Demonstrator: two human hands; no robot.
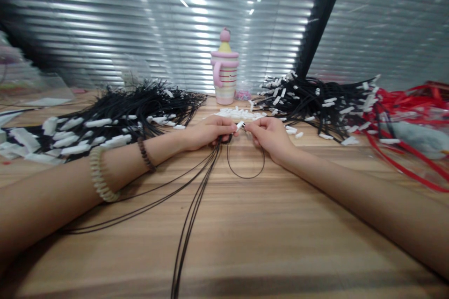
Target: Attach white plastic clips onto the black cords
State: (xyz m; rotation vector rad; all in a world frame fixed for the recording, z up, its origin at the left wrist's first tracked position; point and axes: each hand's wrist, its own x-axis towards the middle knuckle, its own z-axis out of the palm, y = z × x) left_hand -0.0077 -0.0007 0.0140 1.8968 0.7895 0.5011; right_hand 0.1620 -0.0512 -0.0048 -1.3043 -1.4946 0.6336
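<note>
Between the fingertips of my left hand [213, 131] is a small white plastic clip [240, 125]. Several thin black cords [201, 182] also run out of that hand, trailing down over the table toward me. My right hand [271, 136] is closed in a pinch just right of the clip, on the end of a black cord. A loop of thin black cord [246, 178] hangs between the two hands. Just behind them lies a pile of loose white clips [240, 114]. How far the cord end reaches into the clip is too small to tell.
Bundles of black cords with white ends lie at left [136, 103] and right [308, 98]. A pink and cream cup [225, 79] stands at the back, beside a small tub of beads [242, 91]. Red ribbons [410, 107] lie far right. Metal blinds [157, 23] rise behind the wooden table [280, 243].
</note>
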